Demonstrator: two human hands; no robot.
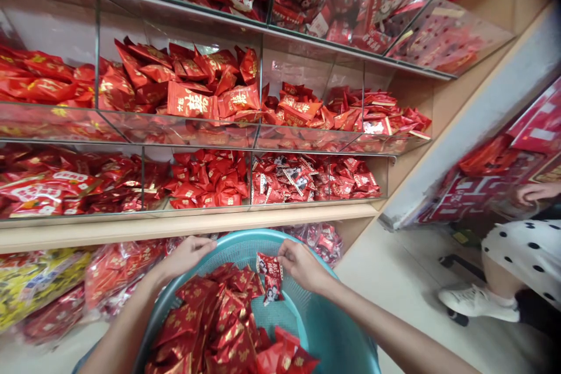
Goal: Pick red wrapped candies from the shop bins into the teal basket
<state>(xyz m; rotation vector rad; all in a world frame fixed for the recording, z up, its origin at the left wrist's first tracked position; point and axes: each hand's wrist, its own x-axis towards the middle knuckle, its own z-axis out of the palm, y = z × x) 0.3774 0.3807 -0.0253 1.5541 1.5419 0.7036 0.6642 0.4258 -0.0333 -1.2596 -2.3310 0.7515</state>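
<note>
A teal plastic basket (350, 327) stands below the shelves, partly filled with red candy packets (228, 327) printed in gold. At its far rim my left hand (188, 256) is closed, with the fingertips pinching the edge. Over the inside of the basket, my right hand (302, 263) pinches a small red candy packet (269, 269) with a white edge and cartoon figures. A similar packet (272, 291) hangs just under it; whether the two are joined I cannot tell. Patterned dark red packets fill the left side of the basket, and plainer red ones lie at the front right.
Shelves with clear dividers (258, 128) hold many red candy packets. Bagged sweets, including a yellow bag (41, 286), lie under the bottom shelf board (193, 227). On the right, another person in a polka-dot garment (526, 257) sits near red bags (464, 198).
</note>
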